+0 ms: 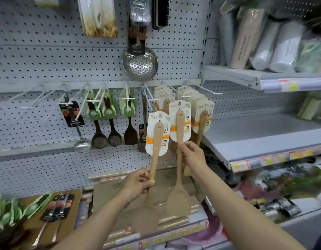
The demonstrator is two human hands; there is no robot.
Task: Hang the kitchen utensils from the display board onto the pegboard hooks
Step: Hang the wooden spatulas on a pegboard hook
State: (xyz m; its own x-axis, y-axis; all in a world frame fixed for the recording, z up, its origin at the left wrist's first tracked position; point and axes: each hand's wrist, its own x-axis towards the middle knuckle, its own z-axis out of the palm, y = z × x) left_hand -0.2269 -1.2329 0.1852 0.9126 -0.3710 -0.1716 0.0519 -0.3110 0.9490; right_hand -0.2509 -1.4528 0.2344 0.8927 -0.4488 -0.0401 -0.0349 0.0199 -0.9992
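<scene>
Standing behind it all, the grey pegboard (47,56), the biggest thing here, with white hooks poking out along its middle rail

Lying flat below the pegboard, the brown display board (47,210), holding two steel spoons with black cards and a blurry bunch of green-card ones, too smeared to count

Hanging low on the pegboard, left to right: one steel ladle, two dark round spoons, one dark spatula, one steel turner, then two packs of carded wooden spatulas on the rightmost hooks, too tightly stacked to count. Hanging higher up, one holey steel skimmer (140,64)

Gripping the thin handle of the left wooden spatula (155,141), the left hand (138,183), fingers curled tight round it, just in front of the pegboard. Standing nearly straight up, card end on top, wide blade at the bottom

Pinching the handle of the right wooden spatula (179,127) just under its card, the right hand (192,156), fingers clamped on it. Also standing up tall, long way up and down

Sitting closest to the right hook (185,96), the card hole of the right spatula, just below the hook tip. Probably going on first, by the nearer right hand, needing a small lift up and a push back

Two wooden spatulas in two hands, one each
</scene>
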